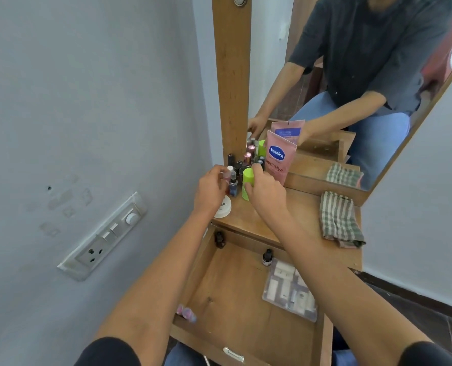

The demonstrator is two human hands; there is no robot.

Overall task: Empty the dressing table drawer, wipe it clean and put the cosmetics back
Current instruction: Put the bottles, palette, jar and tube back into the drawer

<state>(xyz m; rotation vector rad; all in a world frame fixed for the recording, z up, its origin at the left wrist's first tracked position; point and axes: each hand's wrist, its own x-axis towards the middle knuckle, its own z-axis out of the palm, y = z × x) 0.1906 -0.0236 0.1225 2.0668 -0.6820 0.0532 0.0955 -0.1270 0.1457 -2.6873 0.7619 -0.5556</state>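
Drawer [235,291] is pulled out under the tabletop, open, wood floor mostly bare. Inside: dark small bottle [219,240] in the back left corner, dropper bottle [267,257] at the back wall, clear pouch [289,290] of white minis along the right side, and pink-blue tubes [186,313] against the left wall near the front.

Most cosmetics sit on the tabletop [298,207] in a tight cluster at the mirror's foot. Right hand [267,192] grips the green bottle [248,184], fingers wrapped round it, bottle upright. Left hand [210,190] pinches a white-capped small bottle [229,174] at the cluster's left edge. Nail polish bottles [239,165] stand between and behind the hands. Pink Vaseline tube [279,161] leans on the mirror [351,75], just right of the cluster. White jar [223,208] is partly under the left wrist.

Folded checked cloth [338,220] lies on the right end of the top, well apart from the bottles. Grey wall left, with a switch panel [106,236].
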